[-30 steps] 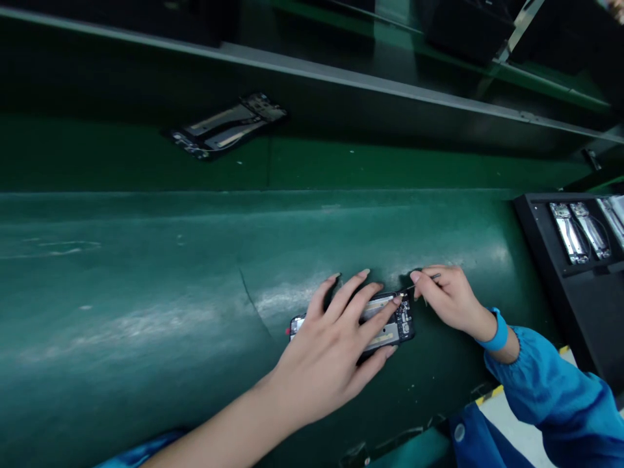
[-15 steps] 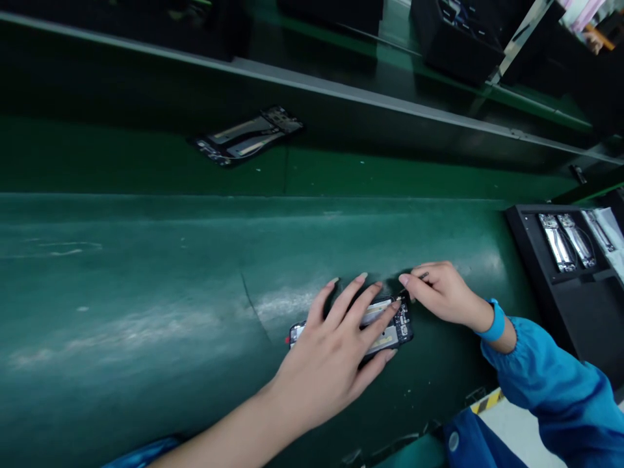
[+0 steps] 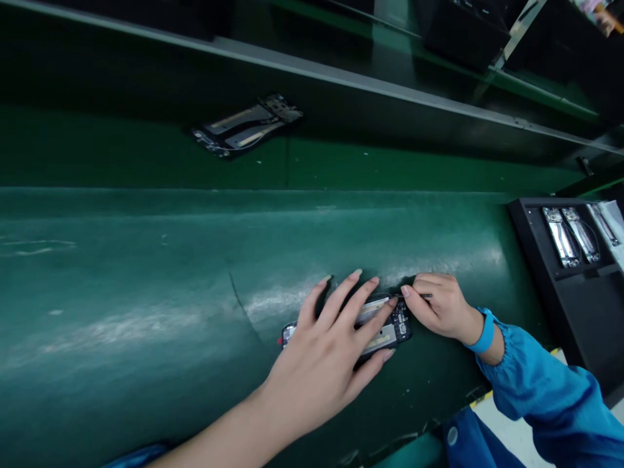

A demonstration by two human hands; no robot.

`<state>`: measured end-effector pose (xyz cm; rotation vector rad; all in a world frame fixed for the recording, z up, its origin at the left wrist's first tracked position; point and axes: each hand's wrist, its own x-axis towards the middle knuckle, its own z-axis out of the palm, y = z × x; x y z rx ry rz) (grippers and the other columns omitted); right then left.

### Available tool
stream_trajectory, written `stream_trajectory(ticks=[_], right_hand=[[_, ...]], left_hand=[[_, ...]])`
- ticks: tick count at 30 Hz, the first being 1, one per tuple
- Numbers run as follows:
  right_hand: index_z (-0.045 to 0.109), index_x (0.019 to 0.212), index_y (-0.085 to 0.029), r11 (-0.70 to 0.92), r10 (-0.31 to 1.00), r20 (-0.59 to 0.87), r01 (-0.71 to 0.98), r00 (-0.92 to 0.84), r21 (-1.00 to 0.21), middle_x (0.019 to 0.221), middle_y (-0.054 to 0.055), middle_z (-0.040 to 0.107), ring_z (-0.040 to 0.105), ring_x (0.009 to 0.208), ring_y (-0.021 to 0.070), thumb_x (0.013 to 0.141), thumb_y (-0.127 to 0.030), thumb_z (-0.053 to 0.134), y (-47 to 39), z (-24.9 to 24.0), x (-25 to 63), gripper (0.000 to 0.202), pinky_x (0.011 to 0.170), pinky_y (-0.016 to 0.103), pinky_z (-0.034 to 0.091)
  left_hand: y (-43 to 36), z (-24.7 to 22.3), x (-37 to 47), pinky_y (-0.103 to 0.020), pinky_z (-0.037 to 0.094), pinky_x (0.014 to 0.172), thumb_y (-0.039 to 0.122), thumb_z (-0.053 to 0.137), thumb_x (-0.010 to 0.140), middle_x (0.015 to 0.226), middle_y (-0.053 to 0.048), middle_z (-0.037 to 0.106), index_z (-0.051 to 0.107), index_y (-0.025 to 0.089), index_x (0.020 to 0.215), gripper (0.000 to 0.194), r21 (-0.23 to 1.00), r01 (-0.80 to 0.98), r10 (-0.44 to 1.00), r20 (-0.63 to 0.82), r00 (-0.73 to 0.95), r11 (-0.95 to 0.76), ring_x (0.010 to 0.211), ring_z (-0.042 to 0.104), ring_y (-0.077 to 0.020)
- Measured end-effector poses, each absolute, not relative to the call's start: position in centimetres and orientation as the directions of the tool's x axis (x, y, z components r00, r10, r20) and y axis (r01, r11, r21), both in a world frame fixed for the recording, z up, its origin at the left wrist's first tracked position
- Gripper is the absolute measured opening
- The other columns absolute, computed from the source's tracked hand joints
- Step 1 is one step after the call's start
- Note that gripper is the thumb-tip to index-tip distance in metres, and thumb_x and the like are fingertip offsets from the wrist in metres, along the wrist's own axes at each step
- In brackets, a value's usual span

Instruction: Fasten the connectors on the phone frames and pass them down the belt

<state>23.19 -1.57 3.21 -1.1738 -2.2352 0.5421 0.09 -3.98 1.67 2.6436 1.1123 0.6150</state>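
An opened phone body (image 3: pixel 385 338) lies on the green mat (image 3: pixel 146 260), its inner parts facing up. Across it rests my left hand (image 3: pixel 324 344), fingers spread, with the index fingertip at the phone's upper right edge. My right hand (image 3: pixel 437 305) pinches a thin dark tool (image 3: pixel 425 296) just right of that fingertip; the tool's tip is at the phone's corner and too small to make out clearly. A blue band circles my right wrist.
Another opened phone body (image 3: pixel 248 127) lies farther back, below a metal rail (image 3: pixel 341 78). At the right stands a black tray (image 3: pixel 585 318) with several phone parts. Dark boxes (image 3: pixel 463 32) sit beyond the rail. Part of a person's hand shows at top right.
My right hand has turned and come slightly lower, and its tool now lies nearly level. My left hand stays spread on the phone. The view has shifted a little.
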Motion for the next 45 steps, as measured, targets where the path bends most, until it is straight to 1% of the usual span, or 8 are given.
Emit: stream_trajectory(ticks=[6, 10, 15, 18, 20, 32, 37, 45], right_hand=[[0.039, 0.065, -0.021, 0.519, 0.851, 0.278, 0.630, -0.446, -0.577, 0.059, -0.003, 0.040, 0.039, 0.054, 0.0126, 0.107, -0.022, 0.044, -1.9, 3.0, 23.2, 0.042, 0.055, 0.029, 0.031], [0.041, 0.060, -0.020, 0.339, 0.928, 0.129, 0.651, -0.349, -0.680, 0.057, -0.002, 0.042, 0.044, 0.053, 0.0118, 0.106, -0.026, 0.044, -1.4, 3.2, 22.9, 0.046, 0.056, 0.028, 0.033], [0.055, 0.054, -0.018, -0.068, 0.912, -0.302, 0.625, -0.276, -0.777, 0.049, -0.001, 0.052, 0.052, 0.048, 0.0105, 0.100, -0.028, 0.049, 0.7, 5.0, 22.9, 0.048, 0.052, 0.023, 0.039], [0.060, 0.052, -0.017, -0.361, 0.651, -0.684, 0.659, -0.329, -0.660, 0.041, -0.003, 0.051, 0.050, 0.037, 0.0094, 0.094, -0.025, 0.055, 1.9, 6.2, 22.8, 0.042, 0.042, 0.019, 0.039], [0.061, 0.053, -0.016, -0.421, 0.525, -0.783, 0.699, -0.332, -0.579, 0.040, -0.003, 0.053, 0.051, 0.035, 0.0090, 0.091, -0.021, 0.056, 2.3, 6.7, 22.5, 0.039, 0.039, 0.016, 0.040], [0.062, 0.052, -0.014, -0.483, 0.467, -0.834, 0.704, -0.295, -0.520, 0.047, 0.003, 0.062, 0.057, 0.037, 0.0092, 0.088, -0.017, 0.050, 2.5, 6.6, 21.2, 0.038, 0.034, 0.013, 0.041], [0.065, 0.052, -0.013, -0.519, 0.444, -0.840, 0.675, -0.312, -0.525, 0.056, 0.007, 0.069, 0.064, 0.043, 0.0115, 0.084, -0.017, 0.051, 2.1, 5.7, 21.5, 0.035, 0.035, 0.014, 0.044], [0.066, 0.051, -0.014, -0.539, 0.438, -0.843, 0.659, -0.314, -0.525, 0.061, 0.011, 0.072, 0.068, 0.048, 0.0142, 0.084, -0.016, 0.051, 2.1, 5.5, 21.6, 0.037, 0.035, 0.014, 0.045]], left_hand=[[-4.3, 1.2, 0.0, -0.063, 0.025, 0.117, 0.052, 0.047, 0.099, 0.145, -0.014, 0.056, 0.067, 0.027, 0.133, 0.047, 0.363, 0.639, 0.735, 0.303, 0.607, -0.678, 0.140, 0.044, -0.0403], [-4.3, 1.3, 0.0, -0.066, 0.029, 0.113, 0.052, 0.046, 0.098, 0.134, -0.016, 0.061, 0.070, 0.027, 0.128, 0.046, 0.374, 0.658, 0.757, 0.292, 0.585, -0.653, 0.138, 0.044, -0.0416], [-4.1, 1.8, 0.2, -0.067, 0.031, 0.110, 0.051, 0.049, 0.097, 0.123, -0.016, 0.066, 0.072, 0.026, 0.126, 0.044, 0.380, 0.651, 0.752, 0.280, 0.597, -0.657, 0.134, 0.048, -0.0428], [-4.2, 1.8, 0.2, -0.064, 0.030, 0.112, 0.049, 0.049, 0.099, 0.126, -0.015, 0.067, 0.072, 0.025, 0.125, 0.042, 0.363, 0.641, 0.737, 0.302, 0.605, -0.676, 0.134, 0.049, -0.0415], [-4.3, 1.7, 0.1, -0.062, 0.029, 0.114, 0.049, 0.049, 0.100, 0.129, -0.014, 0.067, 0.073, 0.025, 0.123, 0.041, 0.354, 0.641, 0.732, 0.327, 0.598, -0.681, 0.135, 0.049, -0.0403], [-3.6, 2.4, -0.7, -0.059, 0.037, 0.107, 0.047, 0.053, 0.098, 0.132, -0.011, 0.066, 0.072, 0.028, 0.123, 0.037, 0.429, 0.608, 0.738, 0.283, 0.612, -0.668, 0.133, 0.051, -0.0376], [1.5, 4.0, -6.1, -0.043, 0.049, 0.085, 0.047, 0.052, 0.099, 0.103, -0.005, 0.075, 0.075, 0.027, 0.111, 0.033, 0.570, 0.627, 0.763, -0.001, 0.647, -0.531, 0.101, 0.064, -0.0265], [3.1, 4.1, -7.6, -0.039, 0.044, 0.092, 0.039, 0.055, 0.099, 0.093, -0.001, 0.075, 0.079, 0.030, 0.093, 0.027, 0.698, 0.587, 0.705, -0.164, 0.690, -0.411, 0.093, 0.059, -0.0211]])
